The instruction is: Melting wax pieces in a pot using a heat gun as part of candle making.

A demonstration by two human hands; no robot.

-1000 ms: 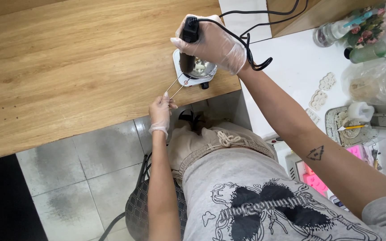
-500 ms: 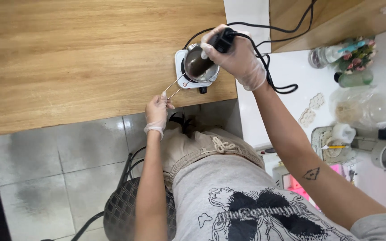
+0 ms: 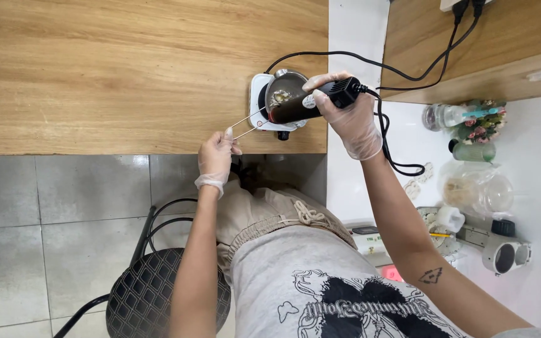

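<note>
Counter (image 3: 126, 69): matt grained wood. Pot (image 3: 285, 87): shiny metal, thin wire handle (image 3: 248, 123). Heat tool (image 3: 311, 101): matt black plastic. Both hands in thin translucent plastic gloves. Floor (image 3: 51, 206): smooth grey tile.

1. A wooden tabletop (image 3: 126, 69) fills the upper left of the view, its pale grain running lengthwise.
2. Below the wooden tabletop lies a floor of large grey tiles (image 3: 51, 206), mottled with darker patches and crossed by thin grout lines.
3. On the tiles, beneath the tabletop's near edge, stands a black stool (image 3: 158, 294) with a quilted diamond-pattern seat and thin metal legs.
4. Right of the tabletop runs a white surface (image 3: 533, 156), crowded with small items.
5. Above that white surface, level with the tabletop, sits a second wooden panel (image 3: 471, 62).
6. Light is even and bright, with soft shadows.
</note>
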